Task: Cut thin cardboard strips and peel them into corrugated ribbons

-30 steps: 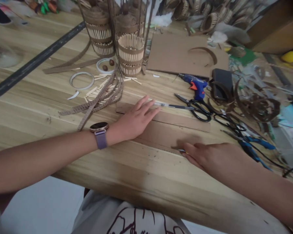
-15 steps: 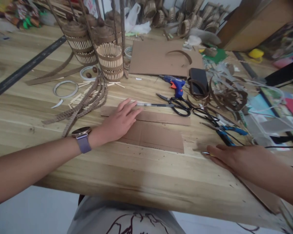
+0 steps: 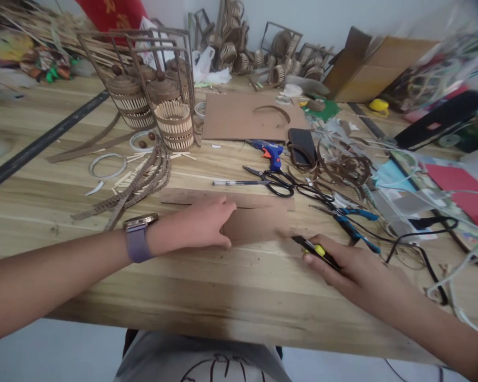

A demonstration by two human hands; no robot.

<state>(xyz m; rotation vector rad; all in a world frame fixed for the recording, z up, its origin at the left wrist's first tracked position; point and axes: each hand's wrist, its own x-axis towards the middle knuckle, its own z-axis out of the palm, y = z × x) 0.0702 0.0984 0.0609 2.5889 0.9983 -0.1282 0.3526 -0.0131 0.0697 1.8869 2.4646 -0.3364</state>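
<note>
My left hand [image 3: 201, 222], with a watch on its wrist, rests on a small brown cardboard piece [image 3: 257, 224]. Its thumb is spread from the fingers, and it covers the piece's left part. A narrow cardboard strip [image 3: 263, 200] lies just beyond. To the right of the piece, my right hand [image 3: 342, 262] grips a black utility knife [image 3: 317, 251] with a yellow slider. The knife's tip points left towards the cardboard and is blurred; whether it touches cannot be made out.
Behind the cardboard lie a pen [image 3: 239, 183], black scissors [image 3: 279, 183], blue-handled pliers [image 3: 352, 225] and a blue glue gun [image 3: 271, 153]. Small stick baskets [image 3: 173, 127] stand at back left. Coiled brown strips [image 3: 346, 164] and white cables [image 3: 406, 178] clutter the right side.
My right hand has come up and left from the table's right side, bringing the utility knife beside the cardboard. My left hand's thumb now spreads towards the near edge. The view has tilted up.
</note>
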